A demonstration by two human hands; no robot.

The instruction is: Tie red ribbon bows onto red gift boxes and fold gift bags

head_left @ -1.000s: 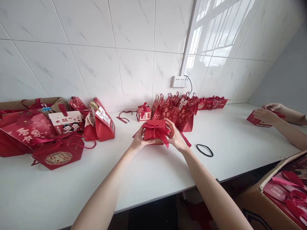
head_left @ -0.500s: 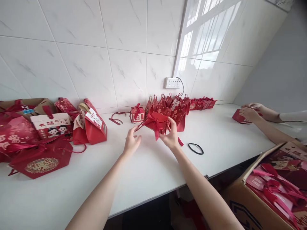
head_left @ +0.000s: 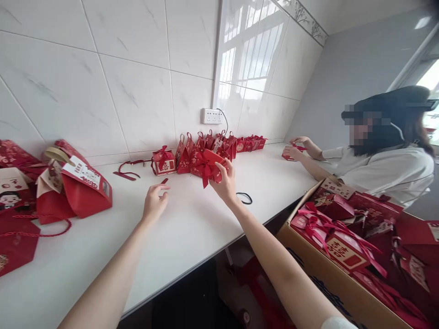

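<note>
My right hand grips a small red gift box by its right side. A red ribbon bow sits on the box, its tails hanging down. My left hand is apart from the box, to its lower left, with thumb and fingers spread above the white table. A short dark red strip shows by its fingertips; whether they touch it I cannot tell. Beyond the hands stands a small box with a bow, beside a group of red gift boxes with loop handles.
Larger red gift boxes stand at the left. Loose red ribbon lies near the wall, and a black band near the front edge. A cardboard carton full of red boxes is at the right. A co-worker handles another red box.
The view has swung right, bringing the co-worker and more of the carton into sight. My left hand has come away from the box; my right hand keeps its hold.
</note>
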